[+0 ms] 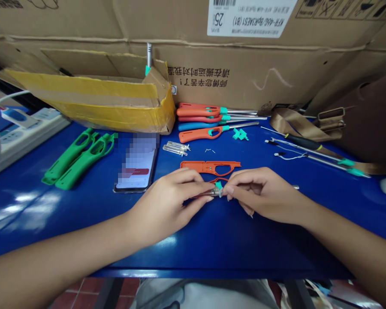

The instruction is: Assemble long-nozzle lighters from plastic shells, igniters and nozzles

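My left hand (pixel 175 199) is closed around a clear lighter fuel tank (pixel 216 192), held level above the blue table. Fingertips of my right hand (pixel 260 191) pinch together at the tank's right end; what is between them, if anything, is too small to make out. A teal plastic piece (pixel 219 185) shows right at the tank. Just beyond my hands lies an orange lighter shell half (pixel 202 166), its inside facing up. Another orange part (pixel 216 180) is partly hidden behind my fingers. Farther back are several clear fuel tanks (pixel 175 148) and a few tiny white pins (pixel 209 150).
Assembled lighters (pixel 199 135) lie along the back beside teal triggers (pixel 240 134). Green shells (pixel 80 163), a phone (pixel 137 167) and a power strip (pixel 41 124) are left. A yellow-taped box (pixel 116 103) stands behind. Right are a screwdriver (pixel 300 141), metal lighter tubes (pixel 334 163) and a brown strap (pixel 287 124).
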Motion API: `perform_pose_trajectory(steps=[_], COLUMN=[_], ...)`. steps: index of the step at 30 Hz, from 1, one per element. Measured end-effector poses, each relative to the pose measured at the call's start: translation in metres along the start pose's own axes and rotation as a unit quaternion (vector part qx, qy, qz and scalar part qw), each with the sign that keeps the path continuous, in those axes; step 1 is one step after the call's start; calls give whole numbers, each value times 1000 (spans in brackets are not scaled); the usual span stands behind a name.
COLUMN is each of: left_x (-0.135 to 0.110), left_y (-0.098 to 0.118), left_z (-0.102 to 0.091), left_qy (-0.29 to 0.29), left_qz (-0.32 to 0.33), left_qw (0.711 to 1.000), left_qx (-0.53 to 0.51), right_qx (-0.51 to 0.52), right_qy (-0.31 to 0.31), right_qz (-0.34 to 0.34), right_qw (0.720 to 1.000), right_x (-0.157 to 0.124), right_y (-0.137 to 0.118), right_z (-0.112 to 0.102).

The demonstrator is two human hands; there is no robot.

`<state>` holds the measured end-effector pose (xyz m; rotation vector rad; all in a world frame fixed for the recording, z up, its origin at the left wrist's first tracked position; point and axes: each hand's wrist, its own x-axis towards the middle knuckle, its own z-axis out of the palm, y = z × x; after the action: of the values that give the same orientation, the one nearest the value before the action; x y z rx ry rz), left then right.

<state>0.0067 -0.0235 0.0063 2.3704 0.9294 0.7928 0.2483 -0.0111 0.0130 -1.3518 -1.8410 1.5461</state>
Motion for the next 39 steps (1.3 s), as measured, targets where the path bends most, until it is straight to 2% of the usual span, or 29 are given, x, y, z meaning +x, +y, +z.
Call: perform_pose_trajectory(steps=[8,13,28,39], left_x=[-1,1,0,1], left_y=[-3,-4,-2,-2], left_z=[0,-1,5,1], left_qy=[-20,-4,25,19], left_qz=[14,9,18,16], left_qw=[1000,1000,999,1000], left_qx=[3,-2,-18,-14], right_qx=[-2,12,47,63], right_qy=[2,1,10,-1], right_qz=[-11,-18,24,33], right_qw=[1000,1000,999,997], right_x=[2,0,2,-1], right_y=[2,1,-1,-3], right_z=[-1,-2,2,-3])
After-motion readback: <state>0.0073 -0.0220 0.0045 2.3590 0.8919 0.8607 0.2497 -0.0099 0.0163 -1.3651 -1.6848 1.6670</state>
